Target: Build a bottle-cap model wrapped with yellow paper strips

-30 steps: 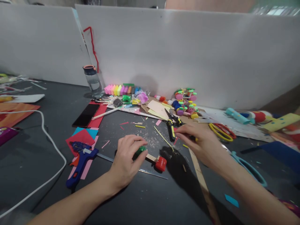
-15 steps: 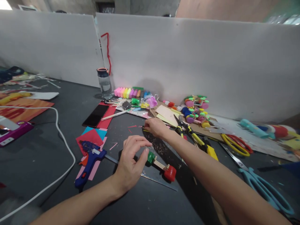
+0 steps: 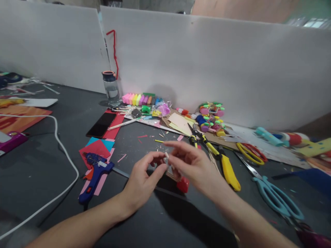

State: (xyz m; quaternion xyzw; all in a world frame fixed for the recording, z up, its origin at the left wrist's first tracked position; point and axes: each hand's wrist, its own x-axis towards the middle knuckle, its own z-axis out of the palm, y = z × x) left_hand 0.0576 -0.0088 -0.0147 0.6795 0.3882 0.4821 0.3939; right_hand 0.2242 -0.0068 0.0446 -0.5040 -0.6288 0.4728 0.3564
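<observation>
My left hand [image 3: 144, 179] is at the middle of the table, thumb and index finger closed near a small pale piece [image 3: 167, 156] too blurred to name. My right hand [image 3: 190, 163] meets it from the right, its thumb and fingertips pinched at the same small piece. Just below the fingers lies the model's red end [image 3: 183, 185], with its pale sticks partly covered by my right hand; the green end is hidden. A thin yellow strip [image 3: 159, 141] rests on the table beyond the hands.
A blue glue gun [image 3: 97, 179] lies on coloured paper at left, near a phone [image 3: 101, 124] and a white cable [image 3: 67, 153]. Pliers [image 3: 210, 146], a yellow cutter [image 3: 230, 174] and blue-handled scissors [image 3: 280, 198] lie right. A water bottle [image 3: 111, 90] stands behind.
My right hand has come back toward me from the scraps and now meets my left hand's fingertips above the model. The left fingers have closed in. The view has shifted slightly.
</observation>
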